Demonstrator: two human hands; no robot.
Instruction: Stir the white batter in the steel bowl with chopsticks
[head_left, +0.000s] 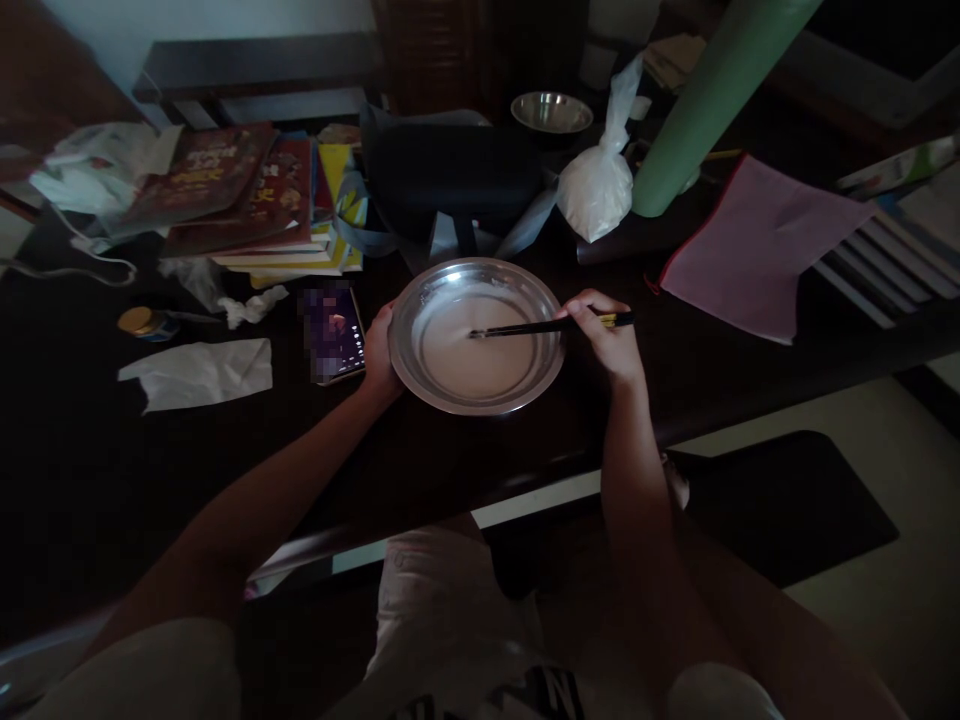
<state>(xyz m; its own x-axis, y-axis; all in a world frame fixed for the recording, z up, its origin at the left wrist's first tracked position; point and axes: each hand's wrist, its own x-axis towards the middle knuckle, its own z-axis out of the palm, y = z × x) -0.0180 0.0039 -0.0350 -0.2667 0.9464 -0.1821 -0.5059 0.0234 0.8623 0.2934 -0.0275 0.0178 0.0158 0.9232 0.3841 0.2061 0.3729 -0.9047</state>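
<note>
On the dark wooden table [112,470], the left hand [379,355] is clamped on the rim of the shallow round steel dish [424,290] of pale batter (likely slippery, sloshy), while the right hand [611,335] pinches 2 stiff, light black chopsticks [540,327], tips in the batter.

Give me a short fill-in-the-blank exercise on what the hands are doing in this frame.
1. The right hand holds a pair of ____ whose tips reach into the metal plate.
2. The left hand grips the plate's ____ edge.
3. Just left of that hand lies a ____ with a lit screen.
4. The plate rests on a dark ____.

Missing words: chopsticks; left; phone; table
</note>
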